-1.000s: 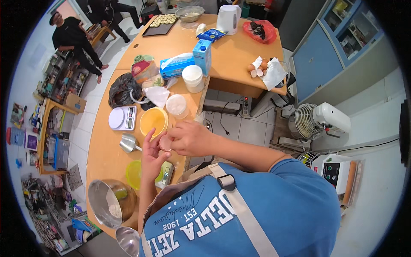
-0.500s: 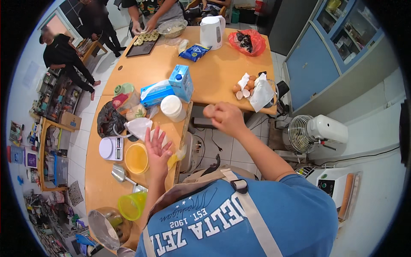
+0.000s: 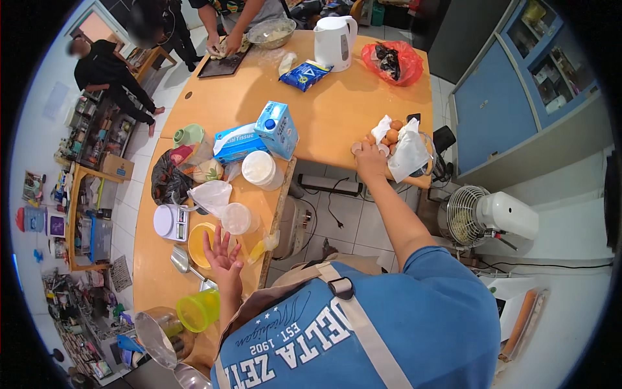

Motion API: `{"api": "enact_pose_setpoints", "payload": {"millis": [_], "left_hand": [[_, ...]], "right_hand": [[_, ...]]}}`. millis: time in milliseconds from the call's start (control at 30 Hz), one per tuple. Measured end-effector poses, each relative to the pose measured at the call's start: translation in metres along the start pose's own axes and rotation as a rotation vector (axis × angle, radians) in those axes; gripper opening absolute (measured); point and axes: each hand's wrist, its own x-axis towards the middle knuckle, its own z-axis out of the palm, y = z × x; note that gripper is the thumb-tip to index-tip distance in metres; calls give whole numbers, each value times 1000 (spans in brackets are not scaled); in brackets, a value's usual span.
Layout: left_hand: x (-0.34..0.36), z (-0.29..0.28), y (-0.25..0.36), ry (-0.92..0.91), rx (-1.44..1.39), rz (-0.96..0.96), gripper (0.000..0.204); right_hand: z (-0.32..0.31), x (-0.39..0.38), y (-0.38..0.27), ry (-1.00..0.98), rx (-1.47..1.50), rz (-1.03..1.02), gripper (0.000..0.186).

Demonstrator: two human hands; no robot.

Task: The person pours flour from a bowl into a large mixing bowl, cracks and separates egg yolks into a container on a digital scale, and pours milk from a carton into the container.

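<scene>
My right hand reaches out to the far right table edge, its fingers closed around an eggshell. Right beside those fingers lies another broken shell, with several brown eggs behind it and a crumpled white wrapper to their right. My left hand is open, palm up and fingers spread, holding nothing. It hovers over the near table edge, partly covering a yellow bowl. A translucent plastic cup stands just beyond its fingertips.
On the left table are a kitchen scale, a metal scoop, a lime-green jug, a lidded white tub and a blue carton. A white kettle stands farther off. Another person's hands work over a dark tray.
My right hand has moved away and to the right with the eggshell, from above the gap between the tables to the egg pile. My left hand stays open, slightly lower and left.
</scene>
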Motion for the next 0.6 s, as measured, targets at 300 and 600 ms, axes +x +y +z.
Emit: {"api": "enact_pose_setpoints", "payload": {"millis": [300,600], "left_hand": [[-6,2,-1,-53,46,3,115],[-4,5,4,-92,92,19,118]], "right_hand": [[13,0,15,-12,34,28,12],[6,-4,19,55,34,18,16]]}}
